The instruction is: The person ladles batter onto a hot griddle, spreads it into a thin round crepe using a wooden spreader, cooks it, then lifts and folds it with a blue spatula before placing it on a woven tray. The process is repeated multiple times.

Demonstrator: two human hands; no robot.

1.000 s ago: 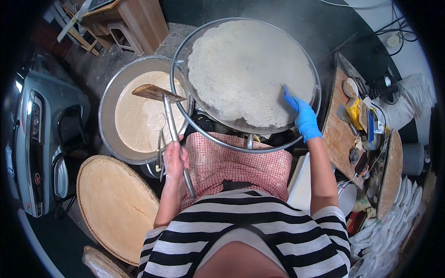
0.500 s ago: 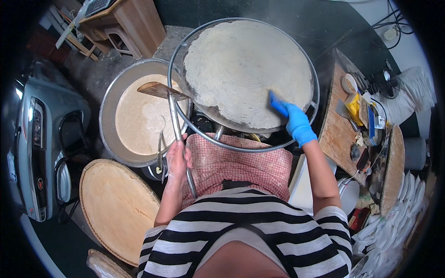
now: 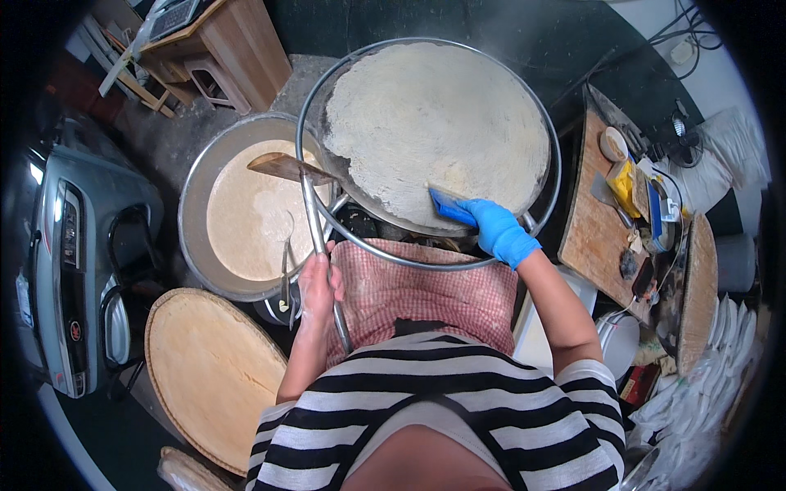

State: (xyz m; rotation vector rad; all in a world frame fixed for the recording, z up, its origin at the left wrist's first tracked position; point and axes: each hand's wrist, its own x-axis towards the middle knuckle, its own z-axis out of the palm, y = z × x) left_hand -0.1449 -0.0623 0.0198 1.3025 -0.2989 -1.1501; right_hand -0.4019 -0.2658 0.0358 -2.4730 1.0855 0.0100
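A thin, pale layer of batter covers the large round griddle (image 3: 409,106), which has a metal ring (image 3: 381,250) around it. My right hand (image 3: 501,232), in a blue glove, is closed on a blue scraper (image 3: 451,206). The scraper's edge meets the batter layer near the griddle's near side. My left hand (image 3: 318,284) is bare and wrapped round the metal handle (image 3: 313,214) of a wooden-bladed spreader. Its wooden blade (image 3: 282,166) reaches over a big metal pot (image 3: 196,221) of beige batter (image 3: 246,214). A ladle (image 3: 285,263) rests in that pot.
A wide stack of round, tan flatbreads (image 3: 209,360) lies at lower left. A grey three-wheeled vehicle (image 3: 90,270) stands far left. On the right, a wooden board (image 3: 583,221) bears a small bowl (image 3: 613,144) and a yellow packet (image 3: 624,186). A red checked cloth (image 3: 422,282) covers my lap.
My right hand has moved left and nearer to me, bringing the scraper along the batter. The ring's spokes have shifted clockwise. My left hand keeps its grip on the spreader.
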